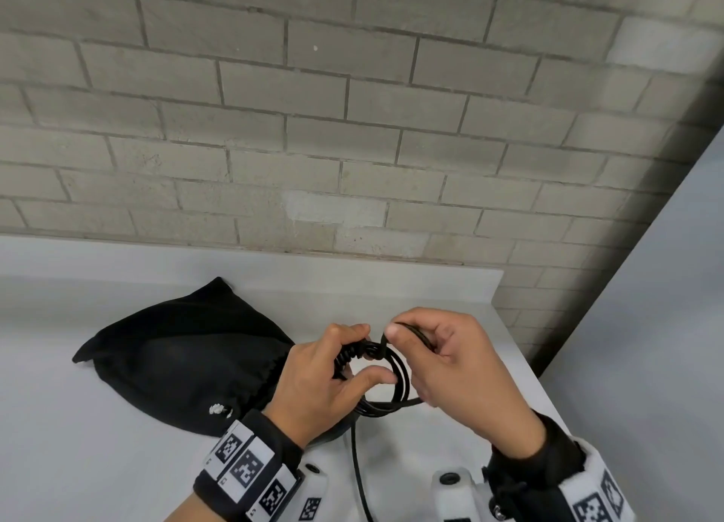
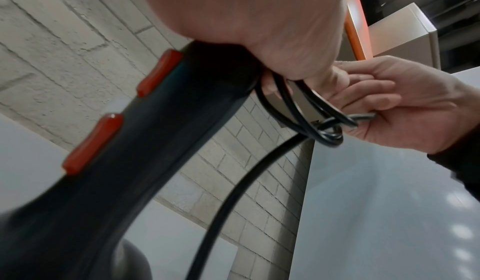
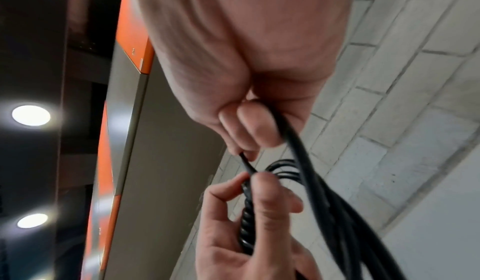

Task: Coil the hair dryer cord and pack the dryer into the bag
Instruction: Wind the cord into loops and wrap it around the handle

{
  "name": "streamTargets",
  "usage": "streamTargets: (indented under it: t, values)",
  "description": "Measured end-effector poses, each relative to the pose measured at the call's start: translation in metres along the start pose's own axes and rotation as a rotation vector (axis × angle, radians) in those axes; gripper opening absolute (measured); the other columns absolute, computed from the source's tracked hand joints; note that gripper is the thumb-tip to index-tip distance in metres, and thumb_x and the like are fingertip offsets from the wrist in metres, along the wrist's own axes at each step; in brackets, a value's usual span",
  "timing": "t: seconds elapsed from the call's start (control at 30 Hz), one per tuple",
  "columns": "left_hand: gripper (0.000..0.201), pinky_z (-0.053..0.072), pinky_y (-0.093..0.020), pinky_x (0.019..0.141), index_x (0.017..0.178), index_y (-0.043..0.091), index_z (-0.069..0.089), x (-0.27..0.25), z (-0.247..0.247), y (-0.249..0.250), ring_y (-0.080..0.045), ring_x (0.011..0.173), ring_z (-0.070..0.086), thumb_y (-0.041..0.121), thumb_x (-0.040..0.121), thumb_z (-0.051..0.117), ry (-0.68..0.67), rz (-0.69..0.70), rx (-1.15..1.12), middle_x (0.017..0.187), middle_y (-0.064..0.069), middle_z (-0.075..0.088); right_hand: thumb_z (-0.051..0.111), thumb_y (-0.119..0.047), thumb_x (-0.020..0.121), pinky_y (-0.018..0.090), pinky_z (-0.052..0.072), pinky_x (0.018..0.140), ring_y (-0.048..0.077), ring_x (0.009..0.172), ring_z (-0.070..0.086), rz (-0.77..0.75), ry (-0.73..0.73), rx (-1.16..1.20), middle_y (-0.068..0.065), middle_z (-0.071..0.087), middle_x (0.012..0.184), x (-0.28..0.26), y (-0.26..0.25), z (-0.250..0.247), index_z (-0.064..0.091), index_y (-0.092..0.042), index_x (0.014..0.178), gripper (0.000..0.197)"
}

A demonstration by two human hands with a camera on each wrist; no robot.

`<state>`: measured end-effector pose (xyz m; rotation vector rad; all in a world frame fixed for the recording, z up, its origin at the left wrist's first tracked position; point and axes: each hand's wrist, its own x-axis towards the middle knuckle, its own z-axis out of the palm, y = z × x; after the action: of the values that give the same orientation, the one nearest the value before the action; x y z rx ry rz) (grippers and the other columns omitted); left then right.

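From the head view, the left hand [image 1: 321, 380] grips a bundle of black cord [image 1: 386, 380], several loops gathered together with tight wraps wound round them near the top. The right hand [image 1: 442, 361] pinches a strand of the cord between thumb and forefinger just beside those wraps. A free length trails down toward the person. Coiling looks close to done, with the end being secured. The black drawstring bag [image 1: 184, 361] lies on the white counter [image 1: 78, 443] to the left, its gathered mouth facing the hands; nothing of its inside shows, so I cannot tell what it holds. Packing is not yet done.

In the left wrist view, the same hand also clasps the handle of the black hair dryer [image 2: 145, 140], which carries two orange-red switches [image 2: 93, 142]. The dryer is thus outside the bag.

In the right wrist view, the right fingers [image 3: 254, 126] are curled round the strand, while the left fingers [image 3: 267, 200] close on the spiralled wraps.
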<state>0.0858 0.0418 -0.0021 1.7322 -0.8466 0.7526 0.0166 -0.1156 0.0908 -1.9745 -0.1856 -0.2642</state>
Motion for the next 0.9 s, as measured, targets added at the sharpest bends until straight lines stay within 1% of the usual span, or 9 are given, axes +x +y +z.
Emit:
streamTargets:
  t: [0.13, 0.23, 0.33, 0.43, 0.57, 0.67, 0.77, 0.83, 0.9]
  values:
    - [0.049, 0.045, -0.007, 0.056, 0.107, 0.022, 0.053, 0.000, 0.002, 0.001, -0.004, 0.048, 0.057, 0.066, 0.086, 0.060, 0.000, 0.022, 0.046, 0.084, 0.023, 0.062, 0.062, -0.023, 0.094, 0.017, 0.031, 0.040, 0.013, 0.034, 0.039, 0.152, -0.045, 0.020, -0.003, 0.042, 0.042, 0.003, -0.003, -0.003, 0.065, -0.006, 0.074, 0.027]
    - [0.043, 0.045, -0.009, 0.053, 0.110, 0.021, 0.054, 0.000, 0.002, 0.000, -0.005, 0.047, 0.056, 0.060, 0.092, 0.055, 0.017, 0.034, 0.075, 0.077, 0.017, 0.065, 0.063, -0.026, 0.093, 0.018, 0.036, 0.040, 0.014, 0.036, 0.046, 0.147, -0.118, 0.052, 0.003, 0.051, 0.044, -0.002, -0.010, -0.006, 0.067, -0.005, 0.077, 0.027]
    - [0.038, 0.049, -0.016, 0.050, 0.113, 0.022, 0.052, -0.001, -0.001, -0.003, -0.006, 0.048, 0.057, 0.055, 0.094, 0.055, 0.033, 0.006, 0.082, 0.078, 0.009, 0.069, 0.073, -0.023, 0.086, 0.025, 0.051, 0.061, 0.015, 0.061, 0.061, 0.000, -0.151, 0.097, 0.003, 0.065, 0.064, -0.013, -0.005, -0.004, 0.067, -0.010, 0.079, 0.016]
    - [0.037, 0.050, -0.020, 0.050, 0.114, 0.025, 0.052, 0.000, -0.001, -0.004, -0.005, 0.047, 0.057, 0.053, 0.090, 0.059, 0.035, -0.021, 0.104, 0.075, 0.010, 0.069, 0.076, -0.018, 0.080, 0.033, 0.050, 0.086, 0.024, 0.093, 0.064, -0.137, -0.104, 0.083, 0.003, 0.069, 0.091, -0.028, 0.024, 0.003, 0.066, -0.021, 0.085, 0.012]
    - [0.041, 0.052, -0.028, 0.049, 0.114, 0.027, 0.051, 0.000, -0.001, -0.005, -0.010, 0.047, 0.060, 0.062, 0.093, 0.050, 0.034, -0.067, 0.086, 0.079, 0.019, 0.065, 0.075, -0.016, 0.081, 0.025, 0.049, 0.089, 0.020, 0.109, 0.062, -0.220, 0.074, -0.008, -0.006, 0.066, 0.113, -0.042, 0.060, 0.020, 0.069, -0.032, 0.101, 0.026]
    - [0.041, 0.053, -0.029, 0.050, 0.113, 0.027, 0.052, 0.000, -0.001, -0.006, -0.010, 0.048, 0.062, 0.063, 0.092, 0.051, 0.032, -0.090, 0.064, 0.085, 0.033, 0.056, 0.067, -0.025, 0.090, 0.020, 0.050, 0.089, 0.012, 0.105, 0.065, -0.316, 0.204, -0.141, -0.016, 0.068, 0.109, -0.046, 0.074, 0.027, 0.072, -0.027, 0.102, 0.013]
    - [0.042, 0.053, -0.027, 0.052, 0.112, 0.027, 0.052, 0.001, -0.001, -0.006, -0.008, 0.050, 0.062, 0.063, 0.092, 0.051, 0.033, -0.086, 0.053, 0.087, 0.034, 0.056, 0.062, -0.031, 0.092, 0.015, 0.048, 0.085, 0.012, 0.100, 0.065, -0.328, 0.290, -0.164, -0.015, 0.069, 0.099, -0.051, 0.069, 0.028, 0.073, -0.029, 0.096, 0.012]
    - [0.042, 0.054, -0.026, 0.053, 0.111, 0.026, 0.052, 0.002, -0.001, -0.006, -0.006, 0.052, 0.062, 0.064, 0.092, 0.052, 0.048, -0.083, 0.056, 0.087, 0.029, 0.058, 0.067, -0.025, 0.091, 0.016, 0.048, 0.085, 0.013, 0.093, 0.067, -0.181, 0.326, 0.009, -0.005, 0.072, 0.090, -0.053, 0.057, 0.025, 0.073, -0.031, 0.088, 0.009]
    - [0.042, 0.054, -0.029, 0.053, 0.110, 0.027, 0.052, 0.003, -0.001, -0.006, -0.009, 0.051, 0.063, 0.065, 0.091, 0.051, 0.057, -0.101, 0.056, 0.087, 0.029, 0.059, 0.073, -0.033, 0.082, 0.025, 0.053, 0.083, 0.020, 0.082, 0.070, -0.058, 0.325, 0.338, 0.005, 0.071, 0.075, -0.055, 0.042, 0.017, 0.072, -0.024, 0.084, 0.009]
